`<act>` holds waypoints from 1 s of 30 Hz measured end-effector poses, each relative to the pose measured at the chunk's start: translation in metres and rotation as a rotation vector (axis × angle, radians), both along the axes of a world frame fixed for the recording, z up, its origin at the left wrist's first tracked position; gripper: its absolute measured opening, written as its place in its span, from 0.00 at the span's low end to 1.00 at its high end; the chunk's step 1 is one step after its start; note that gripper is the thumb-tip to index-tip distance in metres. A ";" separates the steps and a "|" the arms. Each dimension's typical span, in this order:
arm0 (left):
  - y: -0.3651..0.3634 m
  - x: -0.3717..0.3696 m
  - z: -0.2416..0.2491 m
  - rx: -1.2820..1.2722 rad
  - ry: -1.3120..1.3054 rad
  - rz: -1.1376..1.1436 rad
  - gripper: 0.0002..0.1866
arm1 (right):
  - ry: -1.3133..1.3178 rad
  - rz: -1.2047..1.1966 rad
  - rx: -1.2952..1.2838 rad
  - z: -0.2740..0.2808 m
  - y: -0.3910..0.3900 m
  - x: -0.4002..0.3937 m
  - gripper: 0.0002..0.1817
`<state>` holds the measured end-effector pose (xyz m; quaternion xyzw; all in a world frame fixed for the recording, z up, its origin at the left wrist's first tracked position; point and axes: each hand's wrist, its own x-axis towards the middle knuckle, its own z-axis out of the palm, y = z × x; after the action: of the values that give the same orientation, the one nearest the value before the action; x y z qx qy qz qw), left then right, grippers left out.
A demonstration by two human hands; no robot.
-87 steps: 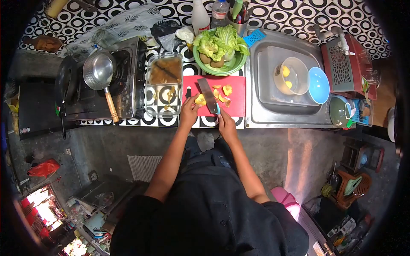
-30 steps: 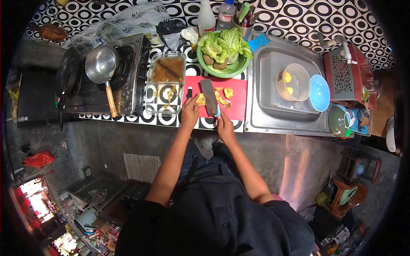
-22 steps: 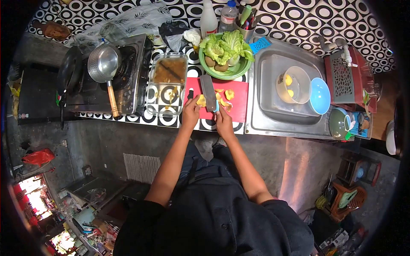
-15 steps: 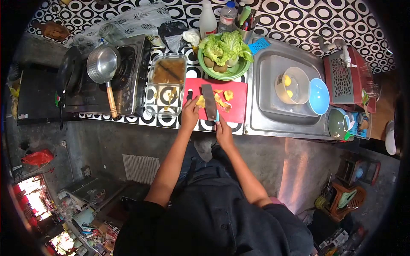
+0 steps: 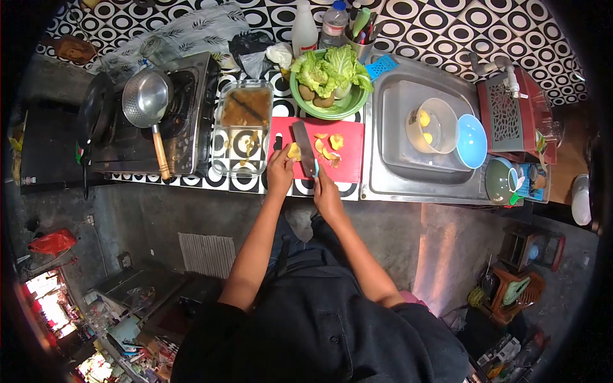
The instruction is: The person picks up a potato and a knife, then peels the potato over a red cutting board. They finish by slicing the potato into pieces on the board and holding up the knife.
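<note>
My right hand (image 5: 326, 193) is closed round the light blue handle of a broad-bladed knife (image 5: 304, 149). The blade points away from me and leans left over the red cutting board (image 5: 352, 167). My left hand (image 5: 280, 171) grips a yellow piece of potato (image 5: 294, 152) just left of the blade; its fingers partly cover the piece. Yellow peelings (image 5: 328, 154) and another yellow piece (image 5: 336, 141) lie on the board to the right of the knife. A dark slot in the board shows beyond my left fingers.
Behind the board stands a green basin (image 5: 332, 115) with leafy greens and brown round vegetables. A glass dish (image 5: 245, 166) and a stove with a saucepan (image 5: 145, 99) are left. At right, the sink (image 5: 385, 167) holds a bowl (image 5: 435, 144) with yellow pieces and a blue bowl (image 5: 471, 142).
The knife blade tilts further left, its tip turned away from the peelings. Both hands stay close to the same place on the board. The whole view has shifted slightly.
</note>
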<state>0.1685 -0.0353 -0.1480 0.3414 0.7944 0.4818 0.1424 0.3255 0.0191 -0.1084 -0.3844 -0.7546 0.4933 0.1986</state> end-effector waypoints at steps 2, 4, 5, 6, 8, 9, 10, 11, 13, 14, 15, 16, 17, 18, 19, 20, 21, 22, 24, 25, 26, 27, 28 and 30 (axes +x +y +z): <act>0.001 0.002 0.008 -0.041 0.027 0.006 0.25 | -0.035 0.038 0.067 0.002 -0.007 0.013 0.25; 0.003 0.004 0.004 -0.025 0.001 0.018 0.25 | -0.090 0.064 0.054 0.015 -0.007 0.013 0.26; 0.003 0.005 0.004 -0.036 -0.013 0.026 0.25 | -0.115 0.077 0.046 0.023 -0.007 0.012 0.26; 0.003 0.005 0.004 -0.047 -0.026 0.037 0.26 | -0.130 0.081 0.021 0.033 -0.006 0.011 0.27; 0.005 0.001 0.006 -0.046 -0.065 0.001 0.25 | -0.161 0.086 -0.024 0.048 0.000 0.008 0.28; 0.006 0.002 0.003 -0.018 -0.083 -0.006 0.25 | -0.165 0.094 -0.014 0.044 0.002 0.011 0.29; 0.007 0.001 0.003 0.009 -0.100 -0.013 0.25 | -0.168 0.103 -0.003 0.038 0.006 0.014 0.30; 0.007 -0.003 -0.004 -0.030 -0.148 -0.051 0.20 | -0.171 0.111 0.006 0.034 0.009 0.016 0.32; 0.009 -0.006 -0.010 0.048 -0.420 -0.030 0.17 | -0.160 0.122 0.047 0.035 0.015 0.016 0.33; 0.010 -0.007 -0.013 0.085 -0.556 -0.020 0.15 | -0.154 0.125 0.067 0.034 0.018 0.015 0.34; 0.013 -0.007 -0.013 0.084 -0.594 -0.007 0.13 | -0.170 0.117 0.058 0.038 0.020 0.011 0.35; 0.014 -0.007 -0.013 0.061 -0.610 -0.010 0.13 | -0.176 0.120 0.053 0.040 0.023 0.008 0.33; 0.014 -0.008 -0.013 0.038 -0.624 -0.011 0.13 | -0.182 0.123 0.047 0.041 0.025 0.006 0.32; 0.015 -0.009 -0.009 0.015 -0.638 -0.011 0.13 | -0.187 0.128 0.041 0.043 0.028 0.001 0.30; 0.016 -0.008 -0.009 0.012 -0.588 -0.005 0.12 | -0.175 0.114 0.015 0.049 0.032 -0.005 0.24; 0.016 -0.010 -0.009 -0.050 -0.588 -0.015 0.11 | -0.183 0.105 0.021 0.046 0.033 -0.009 0.23; 0.019 -0.012 0.000 -0.109 -0.586 -0.025 0.11 | -0.189 0.095 0.029 0.041 0.035 -0.013 0.21; 0.021 -0.013 0.007 -0.167 -0.583 -0.037 0.11 | -0.195 0.084 0.038 0.037 0.037 -0.016 0.20; 0.022 -0.015 0.017 -0.246 -0.592 -0.062 0.16 | -0.237 0.115 0.064 0.036 0.039 -0.018 0.20; 0.022 -0.014 0.018 -0.239 -0.626 -0.077 0.18 | -0.237 0.120 0.063 0.038 0.040 -0.019 0.20; 0.023 -0.014 0.019 -0.231 -0.661 -0.092 0.20 | -0.237 0.126 0.063 0.040 0.041 -0.019 0.20; 0.021 -0.014 0.025 -0.244 -0.612 -0.140 0.23 | -0.228 0.123 0.073 0.039 0.042 -0.019 0.20; 0.018 -0.013 0.031 -0.256 -0.563 -0.189 0.25 | -0.220 0.121 0.083 0.038 0.043 -0.018 0.20; 0.019 -0.014 0.039 -0.283 -0.448 -0.257 0.28 | -0.219 0.126 0.093 0.038 0.047 -0.016 0.20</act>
<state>0.1545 -0.0162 -0.1090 0.3008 0.7527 0.4077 0.4203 0.3091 0.0662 -0.0703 -0.3783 -0.8164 0.4244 0.1014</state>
